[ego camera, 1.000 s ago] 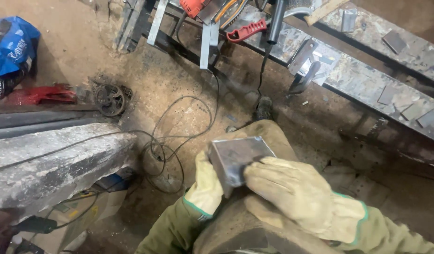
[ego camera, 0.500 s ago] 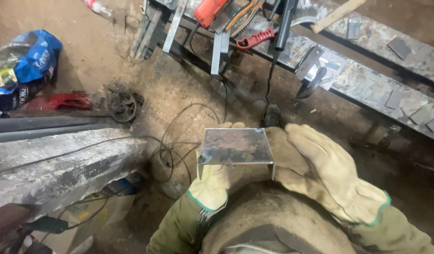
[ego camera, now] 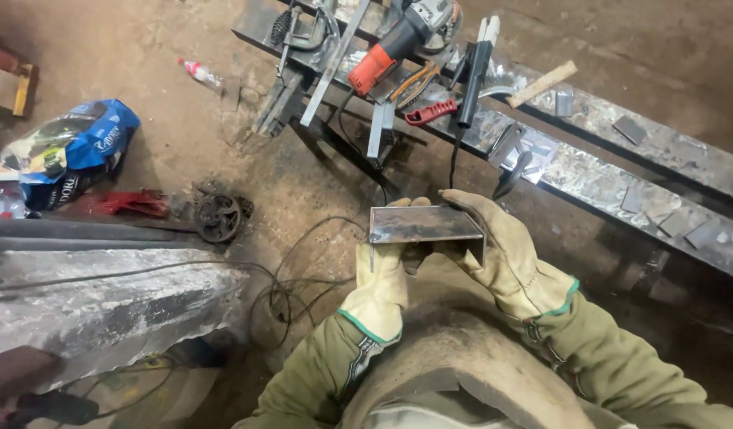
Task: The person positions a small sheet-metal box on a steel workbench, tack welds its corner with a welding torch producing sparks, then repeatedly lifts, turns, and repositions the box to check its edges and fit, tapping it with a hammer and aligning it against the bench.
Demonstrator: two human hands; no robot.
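Note:
Both gloved hands hold a short piece of steel angle (ego camera: pixel 418 224) in front of me, its flat face turned up. My left hand (ego camera: pixel 380 282), in a pale leather glove, grips it from below at the left end. My right hand (ego camera: pixel 501 246) wraps around the right end and back edge. Olive sleeves cover both arms.
A long steel beam (ego camera: pixel 621 171) runs across the back, carrying an orange angle grinder (ego camera: pixel 390 48), pliers (ego camera: pixel 414 79), a red-handled tool (ego camera: pixel 430 111), a hammer handle (ego camera: pixel 541 83) and small metal plates. Cables (ego camera: pixel 295 270) lie on the dirt floor. A blue bag (ego camera: pixel 73 151) and a small wheel (ego camera: pixel 218 216) sit at left.
The steel piece has been lifted and tilted flatter toward the camera. My right hand slid from on top of it to its right end. The view has tipped upward.

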